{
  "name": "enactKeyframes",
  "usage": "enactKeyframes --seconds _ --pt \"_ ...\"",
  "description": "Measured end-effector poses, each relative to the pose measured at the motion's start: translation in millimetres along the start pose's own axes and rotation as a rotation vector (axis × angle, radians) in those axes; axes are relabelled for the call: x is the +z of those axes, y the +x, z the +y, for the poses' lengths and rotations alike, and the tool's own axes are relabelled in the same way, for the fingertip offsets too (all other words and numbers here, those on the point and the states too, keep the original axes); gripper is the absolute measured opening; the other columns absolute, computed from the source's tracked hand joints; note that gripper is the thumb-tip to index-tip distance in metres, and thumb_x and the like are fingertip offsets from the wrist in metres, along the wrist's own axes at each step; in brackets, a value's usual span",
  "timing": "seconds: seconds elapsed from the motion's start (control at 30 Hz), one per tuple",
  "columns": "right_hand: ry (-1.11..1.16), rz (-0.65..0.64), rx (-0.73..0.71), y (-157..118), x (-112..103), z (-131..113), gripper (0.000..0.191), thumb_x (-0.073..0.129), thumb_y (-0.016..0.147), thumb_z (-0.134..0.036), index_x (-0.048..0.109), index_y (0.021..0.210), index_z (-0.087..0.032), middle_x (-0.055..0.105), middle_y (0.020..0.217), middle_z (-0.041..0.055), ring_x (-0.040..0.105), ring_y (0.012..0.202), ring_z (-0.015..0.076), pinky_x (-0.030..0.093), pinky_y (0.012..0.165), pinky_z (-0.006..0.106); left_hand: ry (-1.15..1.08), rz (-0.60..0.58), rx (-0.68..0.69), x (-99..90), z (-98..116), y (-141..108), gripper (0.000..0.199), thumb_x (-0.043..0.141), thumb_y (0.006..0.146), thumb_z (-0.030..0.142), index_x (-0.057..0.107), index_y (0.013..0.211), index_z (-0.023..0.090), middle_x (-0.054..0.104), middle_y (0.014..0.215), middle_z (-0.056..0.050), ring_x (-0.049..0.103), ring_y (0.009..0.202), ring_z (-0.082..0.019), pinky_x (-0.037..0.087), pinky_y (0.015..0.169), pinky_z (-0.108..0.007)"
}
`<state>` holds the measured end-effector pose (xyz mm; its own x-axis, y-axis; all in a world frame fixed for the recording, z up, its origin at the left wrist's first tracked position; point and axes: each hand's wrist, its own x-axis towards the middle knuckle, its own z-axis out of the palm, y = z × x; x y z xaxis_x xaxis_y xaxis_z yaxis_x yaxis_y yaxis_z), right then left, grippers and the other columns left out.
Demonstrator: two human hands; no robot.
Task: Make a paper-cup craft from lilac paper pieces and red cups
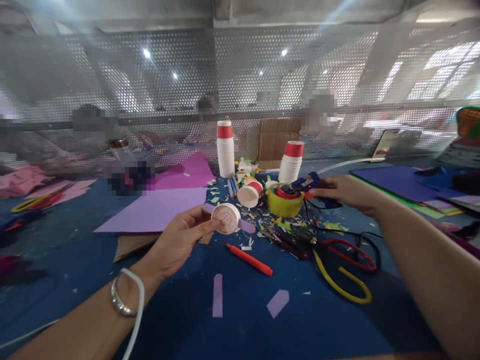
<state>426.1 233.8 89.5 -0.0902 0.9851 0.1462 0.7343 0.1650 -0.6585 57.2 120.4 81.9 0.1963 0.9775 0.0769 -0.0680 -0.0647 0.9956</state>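
Note:
My left hand (193, 227) pinches a small paper cup (226, 218), its round base towards me with faint reddish lines on it. A purple paper strip (246, 226) sticks out from the cup's right side, and more purple paper shows at its left. My right hand (337, 192) has its fingers closed on a dark blue glue gun (309, 181), whose front lies over a yellow tape roll (285, 204). Below the cup lies a red marker (249, 260). Two cut purple pieces, a strip (218, 296) and a pointed piece (278, 303), lie nearer me.
Scissors (343, 270) with red and yellow handles and dark pliers (285, 241) lie right of the marker. Behind are a tall cup stack (225, 155), a shorter stack (290, 167), a tipped cup (249, 194) and paper scraps. Purple sheets (157, 210) lie left; a perforated screen (247, 75) stands behind.

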Motion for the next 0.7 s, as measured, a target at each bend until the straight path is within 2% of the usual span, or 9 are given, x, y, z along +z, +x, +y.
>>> enactKeyframes --seconds 0.07,0.13,0.2,0.3,0.47,0.6,0.7 --pt "0.038 -0.078 -0.001 0.7 6.9 0.9 0.042 0.069 0.069 -0.058 0.071 0.07 -0.016 0.071 0.066 0.006 0.061 0.059 0.0185 0.046 0.057 0.031 0.032 -0.021 -0.009 -2.2 -2.1 0.5 0.017 0.078 0.081 0.035 0.073 0.09 0.021 0.072 0.089 -0.001 0.061 0.086 -0.014 0.043 0.081 -0.027" --pt "0.035 -0.088 -0.002 0.5 10.0 -0.1 0.044 0.069 0.068 -0.06 0.064 0.06 -0.017 0.063 0.054 0.0038 0.054 0.052 0.0163 0.041 0.052 0.03 0.07 -0.047 -0.021 -3.9 -3.7 0.7 0.019 0.077 0.082 0.035 0.073 0.093 0.021 0.072 0.092 -0.002 0.061 0.086 -0.015 0.042 0.079 -0.028" --pt "0.023 -0.047 0.001 -0.7 8.4 -3.4 0.044 0.069 0.068 -0.059 0.058 0.056 -0.018 0.058 0.048 0.0017 0.05 0.048 0.0149 0.037 0.05 0.03 0.104 -0.064 -0.025 -4.3 -4.0 0.5 0.02 0.077 0.081 0.035 0.072 0.094 0.021 0.072 0.092 -0.002 0.061 0.084 -0.016 0.041 0.076 -0.029" --pt "-0.006 0.06 0.003 -4.6 -0.3 -12.1 0.04 0.069 0.07 -0.057 0.061 0.063 -0.018 0.059 0.05 0.0023 0.05 0.048 0.0155 0.034 0.049 0.03 0.125 -0.082 -0.005 -2.2 -2.9 0.0 0.019 0.077 0.08 0.033 0.07 0.092 0.02 0.072 0.091 -0.003 0.06 0.083 -0.016 0.041 0.072 -0.029" --pt "-0.043 0.256 -0.026 -15.6 -9.7 -32.5 0.041 0.068 0.071 -0.057 0.065 0.073 -0.017 0.057 0.049 0.0017 0.047 0.047 0.0156 0.031 0.049 0.031 0.182 -0.051 0.064 3.5 -1.4 -0.4 0.018 0.077 0.08 0.031 0.068 0.091 0.02 0.072 0.089 -0.002 0.062 0.083 -0.017 0.043 0.076 -0.031" --pt "-0.044 0.258 -0.139 -29.9 -1.8 -54.2 0.043 0.066 0.067 -0.058 0.069 0.077 -0.017 0.059 0.057 0.0012 0.049 0.053 0.0164 0.035 0.053 0.03 0.189 -0.02 0.092 6.6 -3.1 -1.2 0.021 0.076 0.081 0.033 0.065 0.094 0.02 0.073 0.095 -0.004 0.065 0.087 -0.019 0.045 0.081 -0.034" --pt "-0.122 0.234 -0.245 -42.5 7.4 -69.9 0.042 0.06 0.068 -0.057 0.068 0.073 -0.016 0.052 0.052 -0.0005 0.044 0.052 0.0151 0.032 0.05 0.029 0.214 0.015 0.091 6.6 -6.0 -1.2 0.023 0.076 0.08 0.033 0.064 0.094 0.02 0.073 0.096 -0.004 0.065 0.085 -0.018 0.046 0.082 -0.035"
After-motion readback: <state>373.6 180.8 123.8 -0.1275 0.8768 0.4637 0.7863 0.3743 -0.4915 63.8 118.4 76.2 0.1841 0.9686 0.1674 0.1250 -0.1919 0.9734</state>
